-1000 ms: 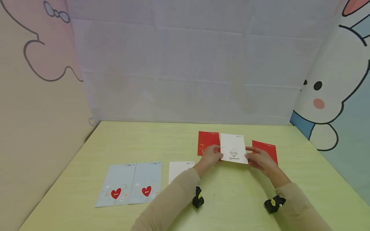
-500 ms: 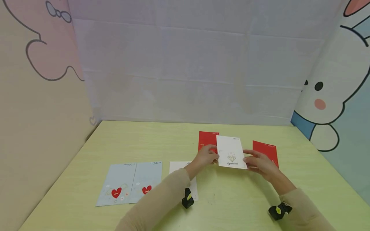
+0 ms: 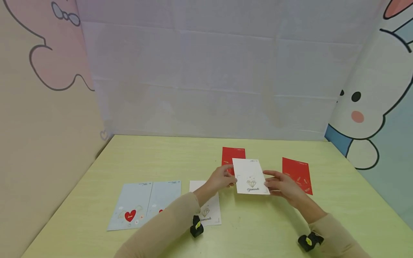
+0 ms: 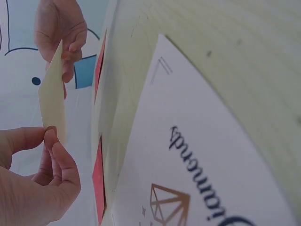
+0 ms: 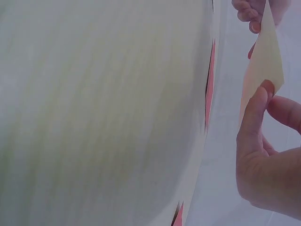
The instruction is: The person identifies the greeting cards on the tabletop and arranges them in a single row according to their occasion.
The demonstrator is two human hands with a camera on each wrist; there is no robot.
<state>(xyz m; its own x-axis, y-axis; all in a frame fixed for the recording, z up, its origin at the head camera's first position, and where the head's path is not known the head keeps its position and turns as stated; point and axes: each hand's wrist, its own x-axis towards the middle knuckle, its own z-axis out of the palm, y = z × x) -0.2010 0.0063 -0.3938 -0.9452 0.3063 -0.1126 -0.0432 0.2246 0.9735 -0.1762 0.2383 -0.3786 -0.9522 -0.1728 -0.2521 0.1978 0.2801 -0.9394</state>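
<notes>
The left hand and right hand hold a white Diamonds card above the counter, fingers pinching its opposite side edges. Two red cards lie farther back. A second Diamonds card lies partly hidden by the left sleeve, beside two pale-blue heart cards.

Beige sleeves; black cameras (yellow-marked)

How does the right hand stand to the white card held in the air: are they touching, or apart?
Touching. The right wrist view shows it: the right hand pinches the held white card near a corner.
</notes>
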